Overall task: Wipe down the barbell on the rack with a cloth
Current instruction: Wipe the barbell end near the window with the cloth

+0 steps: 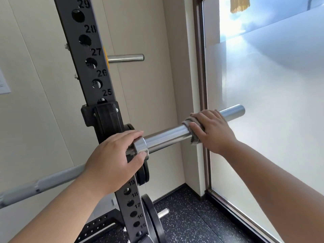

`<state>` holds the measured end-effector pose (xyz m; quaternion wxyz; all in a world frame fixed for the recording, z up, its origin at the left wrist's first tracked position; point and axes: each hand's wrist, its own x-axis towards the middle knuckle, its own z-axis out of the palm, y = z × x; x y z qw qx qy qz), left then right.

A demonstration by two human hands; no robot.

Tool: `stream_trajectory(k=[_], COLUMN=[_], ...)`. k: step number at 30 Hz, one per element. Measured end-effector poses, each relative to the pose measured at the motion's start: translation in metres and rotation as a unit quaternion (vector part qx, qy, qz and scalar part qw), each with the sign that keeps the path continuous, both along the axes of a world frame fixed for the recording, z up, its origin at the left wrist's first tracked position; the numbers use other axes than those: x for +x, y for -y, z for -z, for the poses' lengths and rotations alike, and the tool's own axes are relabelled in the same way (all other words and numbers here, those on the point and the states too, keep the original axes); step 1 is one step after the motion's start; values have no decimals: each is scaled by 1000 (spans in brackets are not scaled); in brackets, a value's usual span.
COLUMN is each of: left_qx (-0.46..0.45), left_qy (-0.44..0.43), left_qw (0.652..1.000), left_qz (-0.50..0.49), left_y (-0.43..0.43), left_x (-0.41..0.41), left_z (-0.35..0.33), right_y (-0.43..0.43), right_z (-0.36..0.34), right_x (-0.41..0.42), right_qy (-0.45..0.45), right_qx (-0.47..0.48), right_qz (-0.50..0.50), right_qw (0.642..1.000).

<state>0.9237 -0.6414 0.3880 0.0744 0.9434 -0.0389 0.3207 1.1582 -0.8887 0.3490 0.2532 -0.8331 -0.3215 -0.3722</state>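
Mid-wipe: the right hand [213, 130] gripped the cloth [193, 132] around the bar [166, 135] outboard of the collar [140, 146], which the left hand [112, 160] clasped; next, likely slide outward.

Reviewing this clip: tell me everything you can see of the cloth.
The cloth is a small grey, worn-looking rag of soft fabric, wrapped around the shiny sleeve of the barbell partway along, short of its free end. The right hand is clamped over it, so only its edges show: a bunched fold on top and a frayed corner hanging below the bar. It touches only the sleeve and that hand. The left hand grips the collar, apart from it.
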Motion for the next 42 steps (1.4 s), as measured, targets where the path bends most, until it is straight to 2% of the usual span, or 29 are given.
stream_trajectory(k=[4,7,8,13,16,18,20,22,24,26,31,35,39,42], left_qx=[-7,-7,-4,-3,-10,-16,-17,-15,-9,-6,-17,-23,-25,-12], left_qy=[1,7,10,19,27,35,38,39,37,28,19,19,24,32], left_qw=[1000,1000,1000,1000,999,999,999,998,998,999,1000,999,999,998], left_qz=[10,14,15,16,22,25,30,37,42,34,12,16,39,43], left_y=[-1,-3,-3,-2,-2,-2,-3,-2,-2,-3,0,0,-2,-2], left_x=[0,1,1,2,1,1,2,2,2,3,3,-1,-3,-2], left_z=[0,0,0,1,3,3,4,3,3,3,2,1,1,2], right_y=[39,29,17,-40,-48,-33,-14,-2,-5,-24,-80,-66,-26,-2], right_z=[-3,-11,-12,3,12,9,4,-1,-6,-10,2,-2,-14,-15], right_x=[51,46,37,-42,-63,-48,-19,2,3,-16,-97,-84,-26,3], right_qy=[-13,-87,-82,-28,31,55,40,-25,-70,-65,12,48,9,-76], right_qx=[-95,-58,-48,33,-7,-32,-25,-10,8,23,15,-70,-73,-11], right_qz=[94,153,156,54,2,-26,2,63,103,115,-7,-65,33,83], right_qw=[991,983,983,998,999,998,999,998,992,991,1000,994,997,994])
